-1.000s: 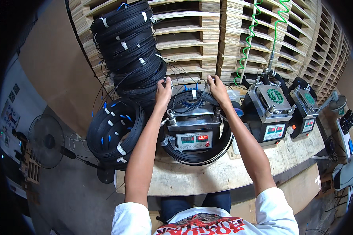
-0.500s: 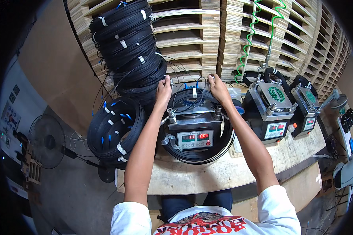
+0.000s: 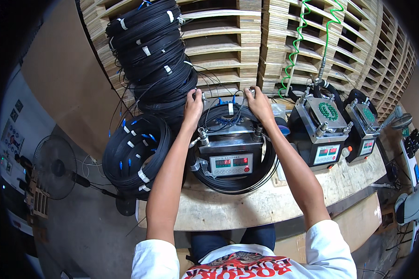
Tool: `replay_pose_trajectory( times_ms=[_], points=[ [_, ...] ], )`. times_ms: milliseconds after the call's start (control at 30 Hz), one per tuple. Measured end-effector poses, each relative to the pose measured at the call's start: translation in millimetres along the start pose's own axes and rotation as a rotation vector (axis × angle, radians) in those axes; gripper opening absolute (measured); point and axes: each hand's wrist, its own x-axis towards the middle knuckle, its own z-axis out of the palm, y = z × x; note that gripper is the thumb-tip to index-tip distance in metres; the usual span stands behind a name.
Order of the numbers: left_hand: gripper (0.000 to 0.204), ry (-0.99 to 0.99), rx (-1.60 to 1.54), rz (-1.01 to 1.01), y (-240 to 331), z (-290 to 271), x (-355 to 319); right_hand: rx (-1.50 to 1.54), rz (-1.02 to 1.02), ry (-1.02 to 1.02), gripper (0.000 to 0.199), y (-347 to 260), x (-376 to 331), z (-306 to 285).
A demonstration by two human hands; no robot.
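A benchtop machine (image 3: 230, 146) with a metal top and a lit panel stands before me on a wooden table. Black cable coils (image 3: 265, 169) hang around its body, and blue-tipped connectors (image 3: 226, 122) ring its top plate. At its back left corner, my left hand (image 3: 193, 110) is closed around a metal clamp knob (image 3: 203, 96), partly hidden by the fingers. My right hand (image 3: 260, 108) has its fingers curled on the matching knob at the back right corner, mostly covered. Two front corner clamps (image 3: 203, 136) are untouched.
Tall stacked black cable coils (image 3: 156, 69) stand at back left, with another coil (image 3: 137, 156) with blue connectors nearer. Two similar machines (image 3: 319, 125) sit on the right. Behind are wooden pallets (image 3: 219, 42) and green spiral hoses (image 3: 299, 42). A floor fan (image 3: 56, 167) is left.
Both hands stay at the rear knobs; the right fingers have shifted slightly. The lit digits on the machine's panel look different. The cables have not visibly moved.
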Motion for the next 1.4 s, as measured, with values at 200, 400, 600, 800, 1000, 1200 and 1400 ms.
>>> replay_pose_trajectory(
  times_ms=[200, 400, 600, 800, 1000, 1200, 1400],
  points=[
    [0.059, 0.0, 0.033, 0.068, -1, 7, 3, 0.093, -0.137, 0.017, 0.052, 10, 5, -2],
    [0.073, -0.008, 0.107, -0.028, 32, 1, -25, 0.203, -0.13, 0.0, 0.05, 14, 3, -4],
    [0.077, 0.025, -0.005, -0.006, 20, 3, -14, 0.117, -0.105, 0.045, 0.055, 13, 5, 2],
    [0.065, -0.025, 0.013, 0.068, 2, -2, 1, 0.051, -0.026, -0.026, 0.057, -2, 0, 0],
    [0.064, -0.016, 0.048, 0.025, 8, 5, -6, 0.179, -0.093, -0.028, 0.056, 11, 3, -4],
    [0.069, 0.039, 0.172, 0.085, 19, 3, -16, 0.186, -0.11, 0.001, 0.061, 12, 4, -3],
    [0.072, -0.006, 0.107, 0.1, 16, 2, -15, 0.06, -0.02, 0.007, 0.071, 1, -3, -7]
  ],
)
